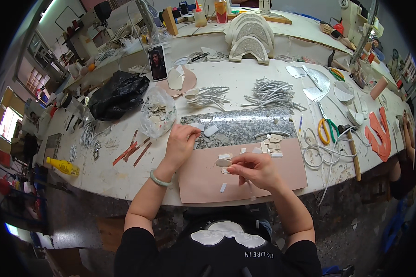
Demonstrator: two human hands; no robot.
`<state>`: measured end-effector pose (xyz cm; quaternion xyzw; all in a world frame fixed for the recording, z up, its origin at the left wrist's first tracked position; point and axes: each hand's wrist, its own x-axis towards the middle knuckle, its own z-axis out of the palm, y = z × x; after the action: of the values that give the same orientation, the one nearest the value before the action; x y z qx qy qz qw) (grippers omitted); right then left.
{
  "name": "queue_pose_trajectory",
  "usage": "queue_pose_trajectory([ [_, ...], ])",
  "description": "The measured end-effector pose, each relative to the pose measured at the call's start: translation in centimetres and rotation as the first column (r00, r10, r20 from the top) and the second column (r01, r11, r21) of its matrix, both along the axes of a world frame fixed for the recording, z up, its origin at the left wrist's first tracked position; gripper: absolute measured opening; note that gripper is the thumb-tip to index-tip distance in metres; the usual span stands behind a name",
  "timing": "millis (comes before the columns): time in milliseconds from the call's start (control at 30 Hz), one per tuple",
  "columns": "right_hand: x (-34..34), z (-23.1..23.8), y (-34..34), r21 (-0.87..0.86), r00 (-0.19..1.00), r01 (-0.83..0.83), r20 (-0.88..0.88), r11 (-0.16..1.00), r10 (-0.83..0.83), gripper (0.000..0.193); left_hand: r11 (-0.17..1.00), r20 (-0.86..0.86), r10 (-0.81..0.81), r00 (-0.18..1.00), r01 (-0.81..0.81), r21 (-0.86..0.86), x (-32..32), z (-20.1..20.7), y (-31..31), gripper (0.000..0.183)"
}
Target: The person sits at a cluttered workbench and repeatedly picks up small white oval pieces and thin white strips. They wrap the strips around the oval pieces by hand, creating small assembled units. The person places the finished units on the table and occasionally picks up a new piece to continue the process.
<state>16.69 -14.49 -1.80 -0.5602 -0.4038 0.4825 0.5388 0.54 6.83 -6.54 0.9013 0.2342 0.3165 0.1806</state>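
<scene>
Pinching an oval piece [223,162], right hand [254,170] hides its far end.

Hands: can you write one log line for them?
left hand: on stone slab | right hand: pinching oval piece | under: pink sheet

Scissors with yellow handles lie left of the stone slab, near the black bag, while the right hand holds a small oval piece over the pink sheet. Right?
Not quite. In the head view the scissors lie right of the stone slab, far from the black bag. The right hand does hold the oval piece over the pink sheet.
</scene>
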Motion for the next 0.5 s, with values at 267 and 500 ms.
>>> queue_pose_trajectory([
  [267,-0.3,-0.5,0.1,0.090,0.998,0.004,-0.061,0.996,0.001,0.021,0.209,0.401,0.180,0.898,0.363,-0.908,0.5,3.8,-5.3,0.023],
  [500,-0.4,0.1,0.0,0.075,0.990,0.089,-0.118,0.993,-0.080,0.016,-0.014,0.488,0.145,0.861,0.495,-0.869,-0.2,5.0,-7.6,0.032],
])
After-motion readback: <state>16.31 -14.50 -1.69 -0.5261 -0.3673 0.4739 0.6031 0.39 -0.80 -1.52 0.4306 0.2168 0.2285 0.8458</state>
